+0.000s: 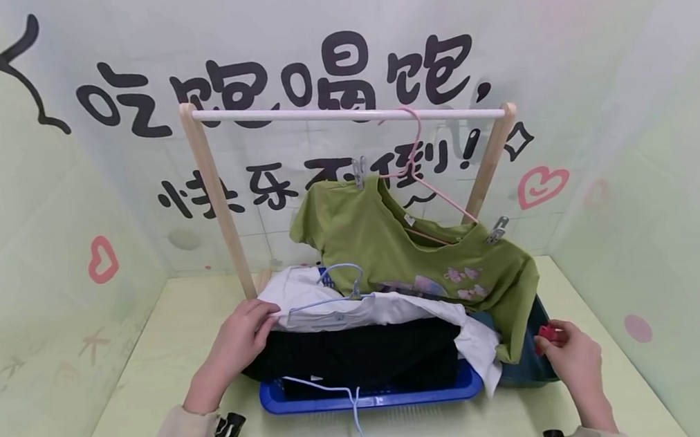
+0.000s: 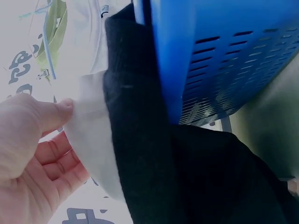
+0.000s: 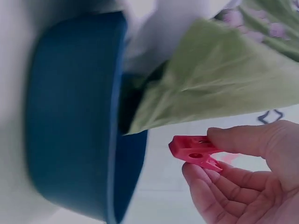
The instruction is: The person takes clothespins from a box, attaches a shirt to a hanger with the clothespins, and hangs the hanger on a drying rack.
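Note:
My left hand pinches the left shoulder edge of a white shirt. A light blue hanger lies at that shirt's neckline, its hook up. In the left wrist view, thumb and fingers meet at the white cloth, beside black fabric. Between the thumb and fingers of my right hand is a red clothespin, held just right of the green shirt's hanging sleeve. That shirt is on a pink hanger hooked over the rod, with a metal clip at one shoulder and another at the other.
A white rod spans two wooden posts. Under the white shirt, a black garment lies over a blue basket. Another pale blue hanger dangles over the basket's front edge. At right stands a dark teal bin.

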{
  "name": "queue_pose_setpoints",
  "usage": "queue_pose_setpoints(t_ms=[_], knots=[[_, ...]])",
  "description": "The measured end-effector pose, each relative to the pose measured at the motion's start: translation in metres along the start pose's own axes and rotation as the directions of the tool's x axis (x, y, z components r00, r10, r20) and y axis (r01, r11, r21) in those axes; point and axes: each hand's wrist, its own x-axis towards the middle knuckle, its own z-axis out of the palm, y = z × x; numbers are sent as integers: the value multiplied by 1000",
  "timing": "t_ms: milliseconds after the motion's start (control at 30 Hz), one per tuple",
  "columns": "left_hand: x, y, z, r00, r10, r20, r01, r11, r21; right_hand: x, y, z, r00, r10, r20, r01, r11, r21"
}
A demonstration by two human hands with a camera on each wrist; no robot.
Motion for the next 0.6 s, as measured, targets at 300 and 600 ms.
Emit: queue_pose_setpoints(t_ms=[300,600], knots=[[1,-4,2,998,-58,9,58,998,-33,-13,-30,-12,981,-61,-183,90,984,156],[1,-6,3,998,-63,6,63,997,-54,-27,-65,-12,956,-156,-248,229,925,303]])
